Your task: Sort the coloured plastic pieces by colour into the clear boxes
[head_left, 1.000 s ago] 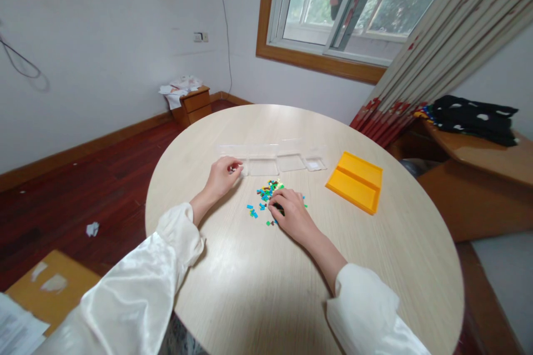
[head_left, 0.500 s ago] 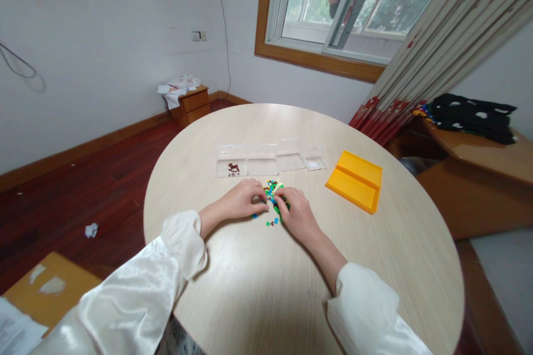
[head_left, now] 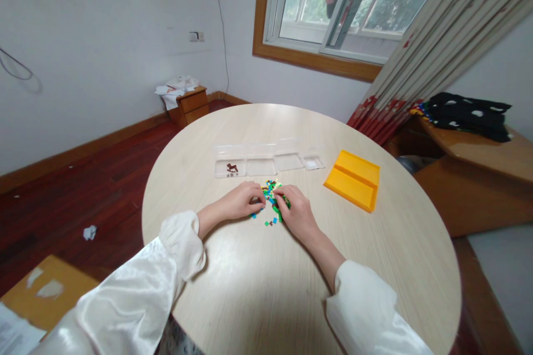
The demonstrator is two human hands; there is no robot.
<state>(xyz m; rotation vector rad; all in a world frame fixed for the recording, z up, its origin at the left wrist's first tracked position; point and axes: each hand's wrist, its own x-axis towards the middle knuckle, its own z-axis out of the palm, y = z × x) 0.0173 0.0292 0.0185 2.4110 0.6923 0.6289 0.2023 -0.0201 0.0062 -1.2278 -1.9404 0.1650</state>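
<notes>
A heap of small coloured building bricks [head_left: 270, 193], mostly green, blue and yellow, lies on the round table between my hands. My left hand [head_left: 246, 199] rests at the heap's left side, fingers curved, with a gap between thumb and forefinger. On the right, my right hand [head_left: 295, 206] bends over the heap; its thumb and forefinger are apart, and green bricks show between them. Whether the fingertips touch single bricks is too small to tell. A blue brick [head_left: 254, 216] lies beneath my left hand, and a few loose bricks [head_left: 270, 223] lie nearer to me.
Behind the heap stands a row of clear plastic boxes [head_left: 261, 166]; the leftmost holds dark brown pieces [head_left: 232, 168]. A yellow two-part tray [head_left: 353, 180] lies to the right on the pale wooden table [head_left: 266, 288]. A wooden desk [head_left: 470, 161] stands beyond.
My left hand's thumb has drawn slightly back, narrowing its gap to the forefinger. My right hand stays over the heap. The whole view has shifted a little.
</notes>
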